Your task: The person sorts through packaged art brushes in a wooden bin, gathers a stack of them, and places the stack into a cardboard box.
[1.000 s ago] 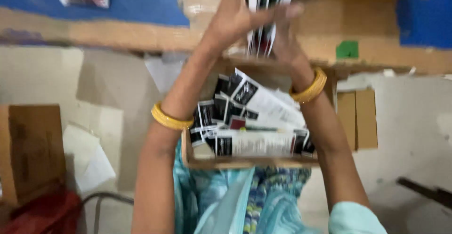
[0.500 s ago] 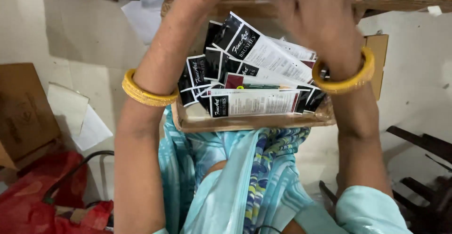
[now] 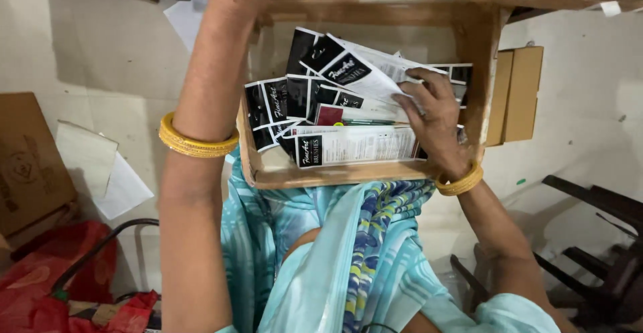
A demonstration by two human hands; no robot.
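The right hand (image 3: 432,115) rests spread on the packets (image 3: 348,115) piled loose in the box (image 3: 335,172) on the lap. The left hand goes out of view at the top edge; its grip cannot be told. A tilt could spill packets over the near edge. Pale floor, cardboard, dark chair legs around.

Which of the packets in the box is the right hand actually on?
The right hand rests on the topmost packet, the tilted one with a black header and white body. The other packets lie flatter beneath it in the cardboard box.
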